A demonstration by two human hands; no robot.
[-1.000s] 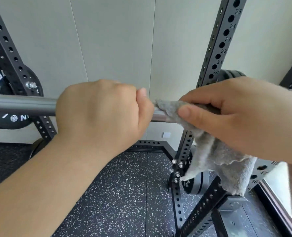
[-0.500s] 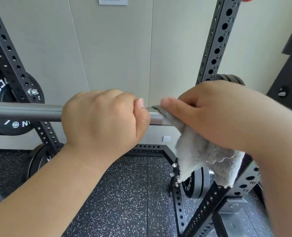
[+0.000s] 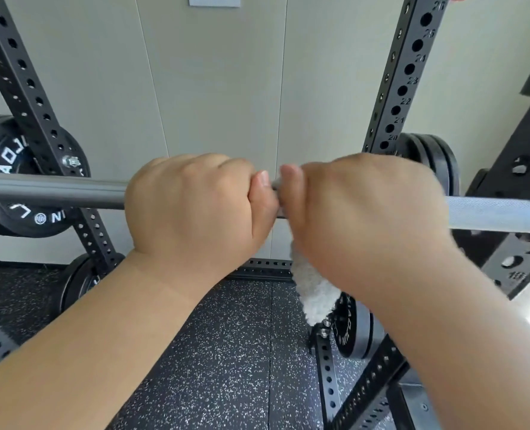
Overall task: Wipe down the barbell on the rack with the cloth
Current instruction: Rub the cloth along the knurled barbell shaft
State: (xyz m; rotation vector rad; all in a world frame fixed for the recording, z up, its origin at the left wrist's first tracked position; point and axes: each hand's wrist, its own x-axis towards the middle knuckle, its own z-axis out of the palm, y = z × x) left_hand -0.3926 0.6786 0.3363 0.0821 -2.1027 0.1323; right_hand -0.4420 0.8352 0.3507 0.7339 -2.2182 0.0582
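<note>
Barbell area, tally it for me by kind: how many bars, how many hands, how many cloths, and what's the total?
barbell: 1
hands: 2, the left hand closed on the bare bar, the right hand closed over the cloth on the bar
cloth: 1, its loose end hanging below the right hand
Total: 4

We see both hands wrapped over the barbell (image 3: 49, 190), thumbs nearly touching: the left hand (image 3: 192, 209) bare on the steel, the right hand (image 3: 366, 212) pressing a grey cloth (image 3: 315, 290) whose tail hangs below. The rack (image 3: 412, 72) stands behind.
</note>
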